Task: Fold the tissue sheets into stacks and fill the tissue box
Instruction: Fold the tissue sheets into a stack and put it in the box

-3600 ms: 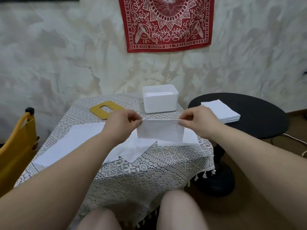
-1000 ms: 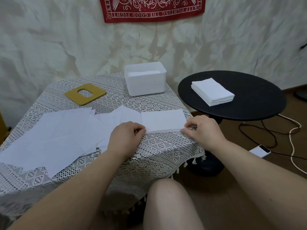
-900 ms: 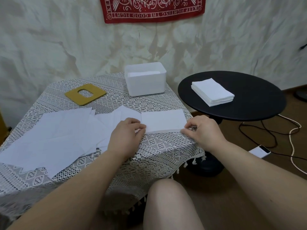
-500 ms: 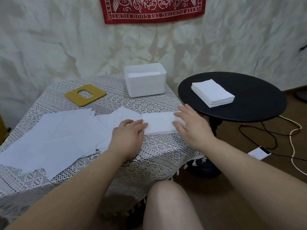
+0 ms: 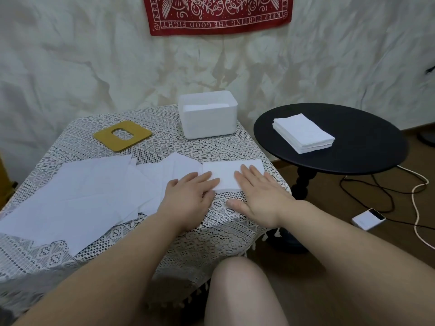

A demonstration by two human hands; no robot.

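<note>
1. Hands flat on paper: the left hand (image 5: 188, 194) and the right hand (image 5: 261, 194) both lie with fingers straight on the folded tissue (image 5: 231, 175), pressing it against the lace tablecloth (image 5: 211, 149) near the table's front right corner, grasping nothing.
2. Creasing looks to be the step in hand, the fold being pressed down before the piece goes anywhere.
3. Unfolded sheets (image 5: 77, 196) sprawl to the left, overlapping, so plenty of folding remains (most of the pile, I'd judge).
4. At the back of the table stands the tissue box (image 5: 207, 116), open, with some white tissue already inside; its yellow lid (image 5: 122, 136) lies beside it to the left.
5. On the black round table (image 5: 353, 158) to the right sits a finished stack (image 5: 303, 134).
6. Next, I'd guess, the fingers must pinch this flimsy piece by its edges and lift it without springing the fold open.
</note>
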